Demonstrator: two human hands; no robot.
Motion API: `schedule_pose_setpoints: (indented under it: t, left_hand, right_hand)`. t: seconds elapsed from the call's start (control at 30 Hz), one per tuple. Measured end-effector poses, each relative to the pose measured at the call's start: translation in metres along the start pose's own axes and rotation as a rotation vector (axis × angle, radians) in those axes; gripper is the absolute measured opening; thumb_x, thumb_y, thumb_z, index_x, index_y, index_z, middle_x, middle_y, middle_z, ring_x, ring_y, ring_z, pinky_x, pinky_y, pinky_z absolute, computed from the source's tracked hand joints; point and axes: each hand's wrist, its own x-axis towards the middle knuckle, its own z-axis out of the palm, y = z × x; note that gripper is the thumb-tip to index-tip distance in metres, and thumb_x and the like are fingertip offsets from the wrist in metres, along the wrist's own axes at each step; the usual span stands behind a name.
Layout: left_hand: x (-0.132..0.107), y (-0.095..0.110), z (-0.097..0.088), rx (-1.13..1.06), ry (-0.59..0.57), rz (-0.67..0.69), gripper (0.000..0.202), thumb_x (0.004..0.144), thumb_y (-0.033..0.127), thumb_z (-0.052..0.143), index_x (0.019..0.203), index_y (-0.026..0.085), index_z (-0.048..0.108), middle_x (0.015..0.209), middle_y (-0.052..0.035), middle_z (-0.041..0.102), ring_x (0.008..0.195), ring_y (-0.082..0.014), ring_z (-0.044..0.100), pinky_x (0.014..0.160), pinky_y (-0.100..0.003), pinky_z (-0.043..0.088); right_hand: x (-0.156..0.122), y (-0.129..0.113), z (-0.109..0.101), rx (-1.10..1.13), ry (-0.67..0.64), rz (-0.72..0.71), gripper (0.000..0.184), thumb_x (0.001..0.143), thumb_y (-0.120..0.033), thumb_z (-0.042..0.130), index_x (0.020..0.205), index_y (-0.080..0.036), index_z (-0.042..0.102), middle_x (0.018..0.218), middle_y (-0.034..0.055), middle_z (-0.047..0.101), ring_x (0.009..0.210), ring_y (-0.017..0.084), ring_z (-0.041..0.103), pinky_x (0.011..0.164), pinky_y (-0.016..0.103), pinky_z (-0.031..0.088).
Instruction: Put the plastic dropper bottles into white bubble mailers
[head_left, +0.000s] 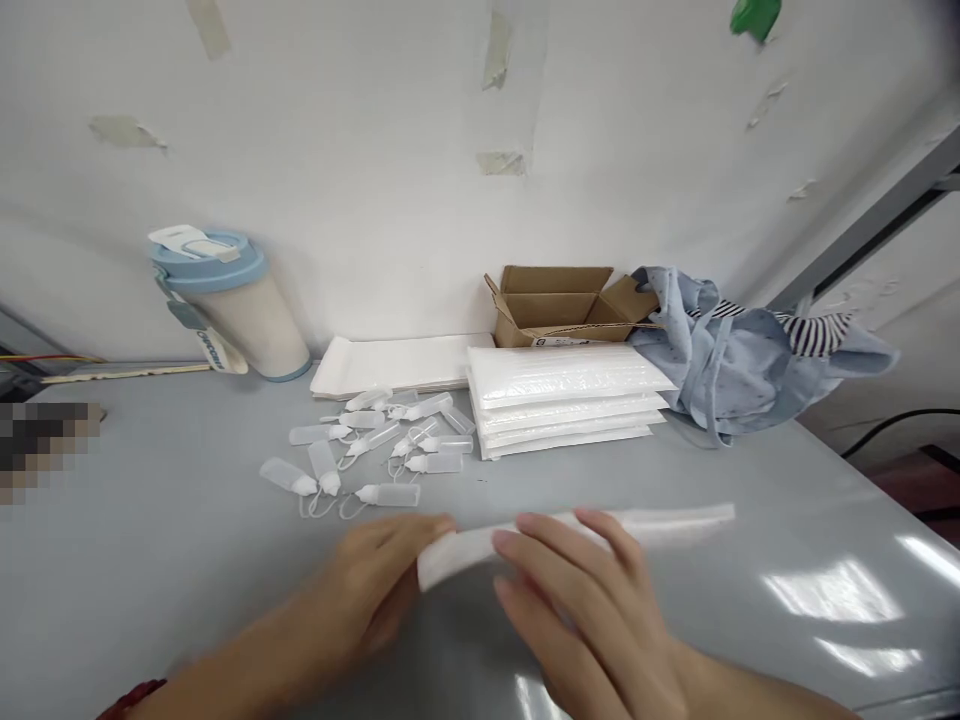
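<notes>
A long white padded bag (660, 522) lies across the grey table (150, 560) near its front edge. My left hand (375, 590) grips its left end with the fingers closed round it, though motion blurs them. My right hand (577, 590) rests on top of the bag's middle, fingers stretched out and flat. Behind the hands lie several small clear dropper bottles (375, 445) with white caps, scattered on the table.
A stack of white padded bags (562, 400) sits behind, with flat white sheets (397, 362) to its left. An open cardboard box (562, 305) and a blue cloth bundle (735, 350) stand against the wall. A blue-lidded cup (232, 300) stands at back left.
</notes>
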Motion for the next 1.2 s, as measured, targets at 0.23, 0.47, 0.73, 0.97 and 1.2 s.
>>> schedule_pose_setpoints:
  t: [0.23,0.47,0.73,0.97,1.2]
  left_hand:
    - [0.08,0.019,-0.019,-0.733,0.012,-0.757,0.038,0.086,0.045,0.058,0.06,0.018,0.054,0.057,0.0026,0.052,0.055,-0.0124,0.048,0.052,-0.023,0.037]
    - [0.126,-0.004,-0.008,-0.928,0.094,-0.884,0.037,0.082,0.036,0.068,0.057,0.017,0.048,0.052,0.0046,0.043,0.044,-0.0064,0.035,0.04,-0.019,0.028]
    - [0.154,-0.021,-0.02,-0.959,0.115,-0.897,0.033,0.086,0.019,0.067,0.057,0.016,0.051,0.05,0.0056,0.041,0.038,-0.0034,0.032,0.032,-0.015,0.027]
    - [0.152,-0.037,-0.022,-0.752,0.124,-0.783,0.008,0.086,0.015,0.061,0.082,0.012,0.067,0.088,-0.009,0.071,0.082,-0.0149,0.069,0.078,-0.023,0.058]
    - [0.126,-0.089,-0.047,-0.102,0.078,-0.683,0.018,0.073,0.028,0.075,0.084,0.017,0.066,0.087,-0.0069,0.071,0.094,-0.0288,0.067,0.088,-0.043,0.052]
  right_hand:
    - [-0.003,-0.004,0.004,0.076,0.236,0.133,0.022,0.082,0.0,0.056,0.078,-0.021,0.062,0.09,-0.0013,0.074,0.089,0.015,0.068,0.091,0.037,0.051]
    - [0.003,0.012,-0.01,0.107,0.069,0.044,0.02,0.077,0.002,0.052,0.085,-0.014,0.062,0.085,0.0064,0.074,0.088,0.018,0.067,0.083,0.037,0.052]
    - [-0.002,0.006,-0.009,0.184,0.132,0.229,0.026,0.077,0.005,0.05,0.089,-0.014,0.063,0.091,0.0064,0.072,0.09,0.018,0.067,0.086,0.039,0.051]
    - [0.003,0.026,-0.013,0.164,0.067,0.027,0.026,0.068,0.004,0.05,0.086,-0.011,0.063,0.085,0.0098,0.071,0.086,0.02,0.064,0.072,0.036,0.052]
    - [0.0,0.024,-0.006,0.193,0.074,0.02,0.028,0.065,0.005,0.05,0.087,-0.009,0.062,0.083,0.0127,0.068,0.083,0.023,0.063,0.066,0.037,0.05]
